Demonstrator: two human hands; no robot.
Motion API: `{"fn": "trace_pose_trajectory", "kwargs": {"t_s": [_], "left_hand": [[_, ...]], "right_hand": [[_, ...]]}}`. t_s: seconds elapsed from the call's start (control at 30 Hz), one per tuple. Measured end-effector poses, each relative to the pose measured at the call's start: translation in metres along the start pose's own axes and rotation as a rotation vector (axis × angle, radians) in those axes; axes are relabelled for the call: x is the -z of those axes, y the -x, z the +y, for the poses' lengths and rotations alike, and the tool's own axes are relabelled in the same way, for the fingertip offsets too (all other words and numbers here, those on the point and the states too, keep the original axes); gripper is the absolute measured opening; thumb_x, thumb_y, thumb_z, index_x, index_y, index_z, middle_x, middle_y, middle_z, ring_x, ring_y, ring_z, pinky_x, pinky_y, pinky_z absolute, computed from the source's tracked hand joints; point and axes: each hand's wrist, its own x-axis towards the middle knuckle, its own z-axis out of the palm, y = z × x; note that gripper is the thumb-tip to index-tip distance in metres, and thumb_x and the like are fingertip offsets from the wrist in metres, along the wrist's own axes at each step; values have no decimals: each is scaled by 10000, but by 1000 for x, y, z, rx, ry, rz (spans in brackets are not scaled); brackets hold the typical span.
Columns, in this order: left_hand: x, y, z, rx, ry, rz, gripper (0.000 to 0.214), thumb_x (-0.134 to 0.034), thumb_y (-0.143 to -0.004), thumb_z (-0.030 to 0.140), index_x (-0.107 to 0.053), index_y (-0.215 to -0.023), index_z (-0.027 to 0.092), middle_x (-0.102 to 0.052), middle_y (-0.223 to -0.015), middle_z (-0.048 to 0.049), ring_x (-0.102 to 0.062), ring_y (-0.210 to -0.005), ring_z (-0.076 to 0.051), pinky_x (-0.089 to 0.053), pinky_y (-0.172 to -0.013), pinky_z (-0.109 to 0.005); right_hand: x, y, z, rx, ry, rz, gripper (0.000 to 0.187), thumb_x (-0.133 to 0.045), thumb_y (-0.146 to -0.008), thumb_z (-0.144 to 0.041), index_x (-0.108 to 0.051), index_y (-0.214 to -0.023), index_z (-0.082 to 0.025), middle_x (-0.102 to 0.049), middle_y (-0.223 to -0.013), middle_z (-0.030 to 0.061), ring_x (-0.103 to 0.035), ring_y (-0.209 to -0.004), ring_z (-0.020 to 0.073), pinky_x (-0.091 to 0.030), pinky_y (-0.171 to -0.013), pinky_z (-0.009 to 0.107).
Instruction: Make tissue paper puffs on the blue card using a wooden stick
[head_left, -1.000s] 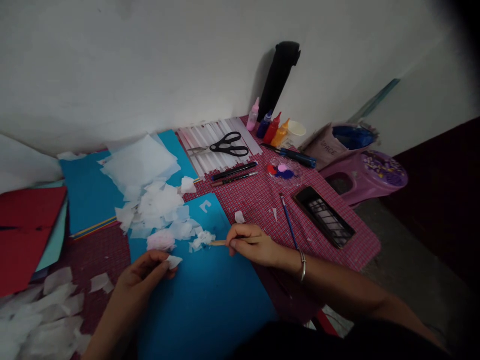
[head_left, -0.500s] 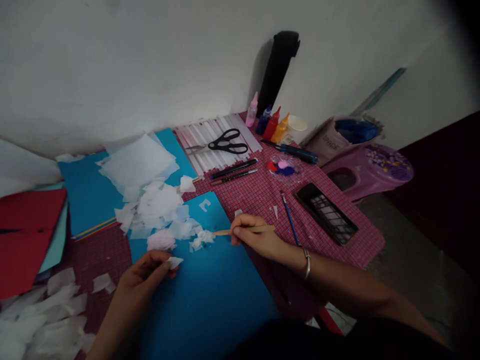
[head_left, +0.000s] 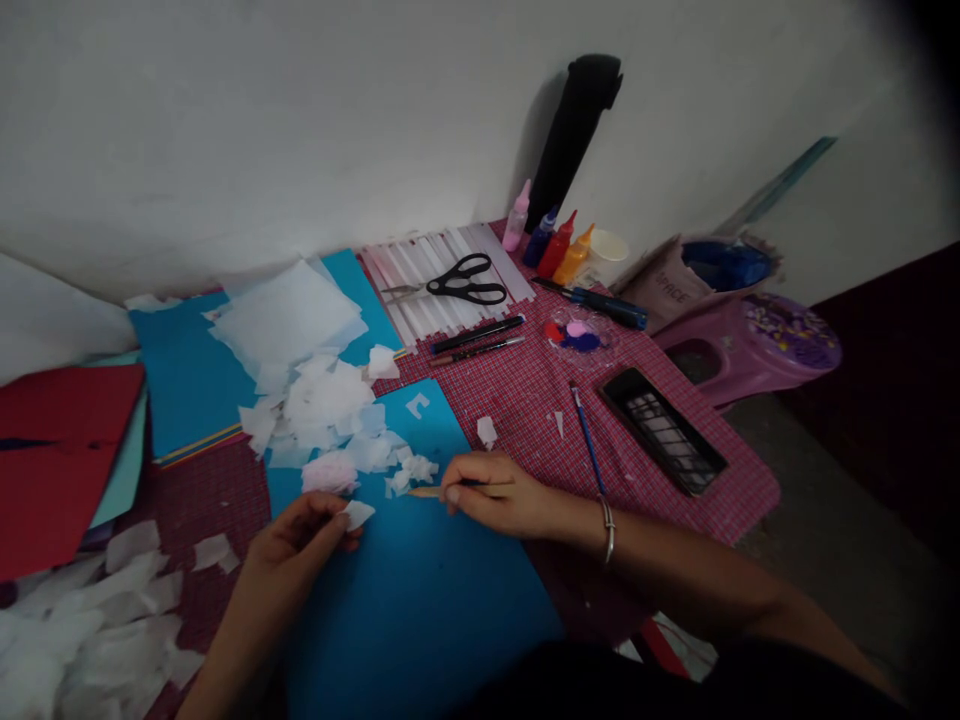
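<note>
My left hand (head_left: 311, 535) pinches a small white paper piece (head_left: 360, 514) between thumb and fingers, just above the blue sheet (head_left: 420, 610). In my right hand (head_left: 491, 492) is a pale wooden stick (head_left: 425, 492), its tip pointing left over the blue sheet. Close beyond that tip lies a small crumpled white paper cluster (head_left: 414, 470); whether the two touch I cannot tell. A pale pink paper bundle (head_left: 330, 473) sits just past my left fingers. Behind it spreads a loose heap of white paper squares (head_left: 330, 395).
Scissors (head_left: 465, 280) rest on white strips at the back. Pens (head_left: 480, 335), a paint palette (head_left: 579, 335), a blue paintbrush (head_left: 589, 435) and a phone (head_left: 661, 430) lie rightward. Small paint bottles (head_left: 559, 245) stand near the wall. Red paper (head_left: 67, 450) and more white scraps (head_left: 97, 630) occupy the left.
My right hand has moved left and slightly down, drawing the stick's tip toward the near side of the paper cluster. My left hand keeps its pinch. The whole view has shifted slightly.
</note>
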Motion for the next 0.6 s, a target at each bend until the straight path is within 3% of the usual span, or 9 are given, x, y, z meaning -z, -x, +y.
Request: {"fn": "trace_pose_trajectory", "kwargs": {"t_s": [0.37,0.6], "left_hand": [[-4,4,6,-17,-114,14,268,-678,-672,448,-616,-778,210,-629,-629,28,-592,-607,-149,-477,-586,-234],[-24,-4,32,-250,-438,-139,242,-573,-757,406,-657,-894,226,-645,-767,-7,-619,-721,-185,-483,-666,-286]], "right_hand": [[-3,-5,3,-199,-128,75,121,-499,-858,-195,-576,-767,-173,-604,-705,-14,-537,-630,94,-413,-581,202],[-3,-7,6,-222,-186,53,110,-497,-857,-206,-566,-777,-172,-589,-695,-19,-539,-623,97,-423,-590,216]]}}
